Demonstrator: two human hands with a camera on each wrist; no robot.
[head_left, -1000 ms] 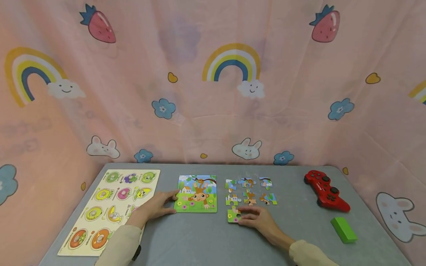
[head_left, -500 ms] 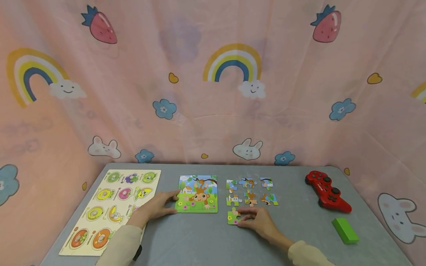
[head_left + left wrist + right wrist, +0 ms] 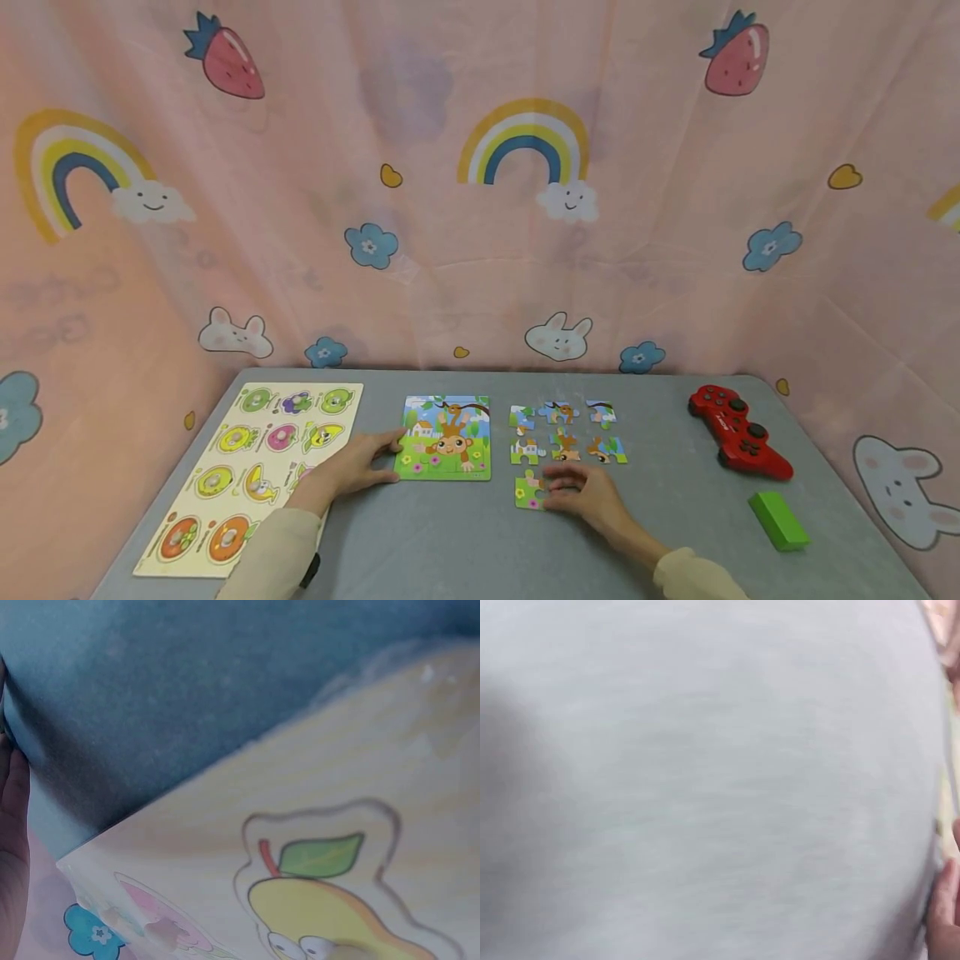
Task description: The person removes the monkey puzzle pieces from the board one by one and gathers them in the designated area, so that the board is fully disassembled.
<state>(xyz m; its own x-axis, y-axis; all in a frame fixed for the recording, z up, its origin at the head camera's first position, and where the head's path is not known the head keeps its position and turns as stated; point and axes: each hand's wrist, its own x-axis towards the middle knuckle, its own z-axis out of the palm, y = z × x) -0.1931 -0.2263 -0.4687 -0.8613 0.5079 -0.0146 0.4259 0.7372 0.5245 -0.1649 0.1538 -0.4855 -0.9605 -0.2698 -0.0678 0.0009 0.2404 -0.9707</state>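
Note:
In the head view a square monkey jigsaw puzzle (image 3: 444,437) lies on the grey table. My left hand (image 3: 348,467) rests at its left edge, its fingertips touching that side. To the right, several loose jigsaw pieces (image 3: 564,446) lie in two rows. A separate green jigsaw piece (image 3: 527,493) with flowers lies below them. My right hand (image 3: 588,498) is just right of this piece, fingertips at its right edge and apart from each other. The wrist views show only parts of the hands' fingers (image 3: 13,802) at the frame edges.
A cream fruit peg board (image 3: 225,479) lies under and left of my left forearm. A red game controller (image 3: 738,433) and a green block (image 3: 778,521) lie on the table's right side. A pink patterned curtain (image 3: 420,308) stands behind the table (image 3: 450,542).
My right hand has drawn slightly right, showing more of the flowered jigsaw piece. That piece has shifted slightly right and toward me. My left hand has stayed at the monkey puzzle.

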